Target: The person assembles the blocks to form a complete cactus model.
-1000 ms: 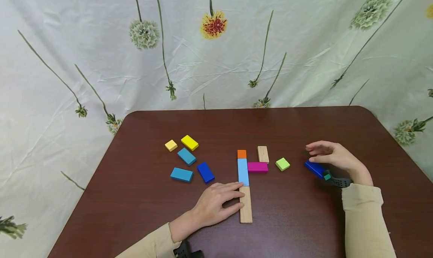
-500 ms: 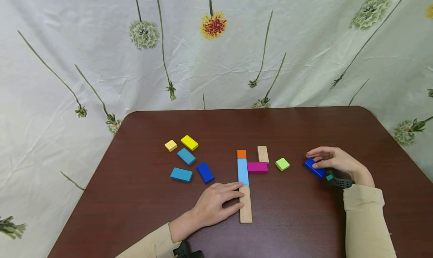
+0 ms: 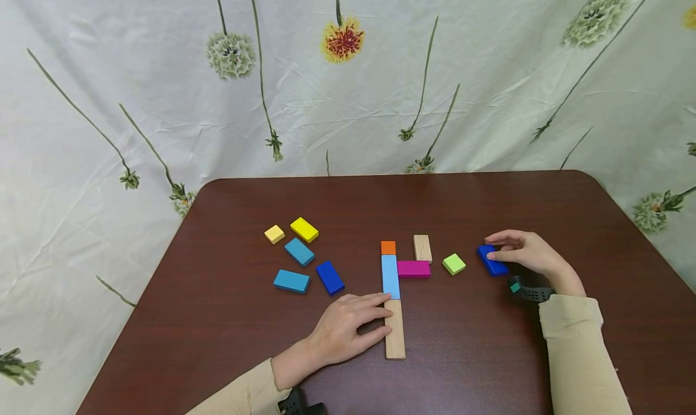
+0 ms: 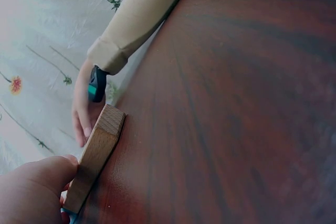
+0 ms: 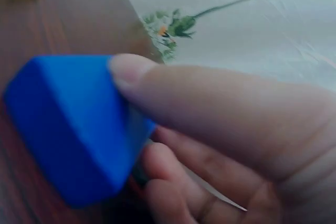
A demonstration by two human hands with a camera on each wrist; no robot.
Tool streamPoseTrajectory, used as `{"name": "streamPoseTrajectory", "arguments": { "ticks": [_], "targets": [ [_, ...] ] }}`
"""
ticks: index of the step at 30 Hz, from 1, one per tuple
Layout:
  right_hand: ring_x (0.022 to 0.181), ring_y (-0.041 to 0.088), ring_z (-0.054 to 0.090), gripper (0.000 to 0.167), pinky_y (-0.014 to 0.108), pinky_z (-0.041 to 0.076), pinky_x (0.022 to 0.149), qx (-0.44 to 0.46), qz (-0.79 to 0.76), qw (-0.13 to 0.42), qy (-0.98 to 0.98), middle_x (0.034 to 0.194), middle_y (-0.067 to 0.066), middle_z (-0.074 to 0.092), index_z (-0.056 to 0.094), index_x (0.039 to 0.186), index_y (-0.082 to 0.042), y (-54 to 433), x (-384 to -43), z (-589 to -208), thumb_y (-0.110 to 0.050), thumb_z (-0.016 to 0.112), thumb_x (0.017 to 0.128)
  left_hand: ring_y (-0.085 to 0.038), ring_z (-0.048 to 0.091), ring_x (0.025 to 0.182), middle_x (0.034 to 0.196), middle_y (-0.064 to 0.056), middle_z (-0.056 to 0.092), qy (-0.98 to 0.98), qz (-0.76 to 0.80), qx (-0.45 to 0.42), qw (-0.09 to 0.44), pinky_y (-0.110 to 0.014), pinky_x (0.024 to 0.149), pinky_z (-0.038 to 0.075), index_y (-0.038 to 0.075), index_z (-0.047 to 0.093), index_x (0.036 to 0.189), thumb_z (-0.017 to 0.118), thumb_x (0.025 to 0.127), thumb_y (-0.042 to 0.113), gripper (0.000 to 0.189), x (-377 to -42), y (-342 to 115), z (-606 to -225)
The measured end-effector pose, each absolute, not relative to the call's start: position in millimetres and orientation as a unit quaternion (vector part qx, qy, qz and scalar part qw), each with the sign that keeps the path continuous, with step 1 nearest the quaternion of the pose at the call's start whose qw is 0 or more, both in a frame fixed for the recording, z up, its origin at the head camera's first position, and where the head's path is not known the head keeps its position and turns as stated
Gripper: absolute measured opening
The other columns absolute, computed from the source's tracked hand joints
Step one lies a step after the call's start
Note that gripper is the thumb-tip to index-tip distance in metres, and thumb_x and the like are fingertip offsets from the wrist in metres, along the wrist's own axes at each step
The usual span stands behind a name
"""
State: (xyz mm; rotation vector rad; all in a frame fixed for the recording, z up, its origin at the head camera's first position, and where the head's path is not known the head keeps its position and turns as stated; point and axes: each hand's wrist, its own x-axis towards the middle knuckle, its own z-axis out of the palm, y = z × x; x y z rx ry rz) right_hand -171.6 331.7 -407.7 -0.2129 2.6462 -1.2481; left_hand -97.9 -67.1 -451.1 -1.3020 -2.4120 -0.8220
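Observation:
My right hand (image 3: 535, 258) pinches a dark blue block (image 3: 495, 267) between thumb and fingers at the right of the table. In the right wrist view, the thumb lies on the upper face of this blue block (image 5: 68, 124), with the other fingers curled behind. My left hand (image 3: 345, 324) rests its fingertips on a long plain wooden block (image 3: 396, 336) and the near end of a light blue block (image 3: 390, 275). These stand end to end, an orange block (image 3: 388, 247) at the far end. A magenta block (image 3: 414, 269) sticks out rightward, touching a short wooden block (image 3: 422, 247).
A lime green block (image 3: 454, 264) lies between the row and my right hand. Left of the row are another dark blue block (image 3: 330, 278), two teal blocks (image 3: 292, 281), a yellow block (image 3: 304, 229) and a pale yellow block (image 3: 274, 234). A flowered cloth (image 3: 380, 101) hangs behind the brown table (image 3: 348, 203).
My right hand has closed its fingers on the dark blue block and shifted it a little left and away from me. The left hand has stayed still.

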Motion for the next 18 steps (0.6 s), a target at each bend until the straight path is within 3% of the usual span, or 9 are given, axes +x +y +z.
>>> {"name": "streamPoseTrajectory", "arguments": {
  "ticks": [6,11,18],
  "targets": [
    [0.095,0.026,0.056,0.049,0.032,0.049,0.076,-0.06,-0.398,0.076,0.912,0.114,0.019,0.061,0.06,0.121,-0.001,324.7,-175.5,-411.2,-0.034,0.069,0.086,-0.01,0.054,0.117,0.126,-0.001,0.06,-0.835,-0.285,-0.45,0.141,-0.03,0.087,0.047,0.018,0.071,0.109,0.064,0.089,0.034,0.027,-98.1,-67.0,-451.6],
    [0.095,0.025,0.056,0.055,0.033,0.047,0.079,-0.073,-0.413,0.103,0.902,0.109,0.017,0.061,0.054,0.128,0.0,327.7,-173.8,-408.5,-0.029,0.071,0.085,-0.01,0.054,0.117,0.126,-0.001,0.06,-0.835,-0.286,-0.449,0.139,-0.029,0.087,0.047,0.018,0.071,0.109,0.065,0.088,0.034,0.027,-98.0,-67.1,-451.8],
    [0.11,0.036,0.05,0.071,0.032,0.048,0.083,-0.098,-0.442,0.164,0.877,0.127,0.025,0.047,0.041,0.139,0.001,335.4,-170.2,-406.1,-0.02,0.075,0.08,-0.009,0.053,0.117,0.127,0.0,0.059,-0.837,-0.285,-0.447,0.137,-0.029,0.087,0.047,0.018,0.071,0.11,0.064,0.089,0.035,0.028,-97.9,-67.4,-451.4]
  ]
}}
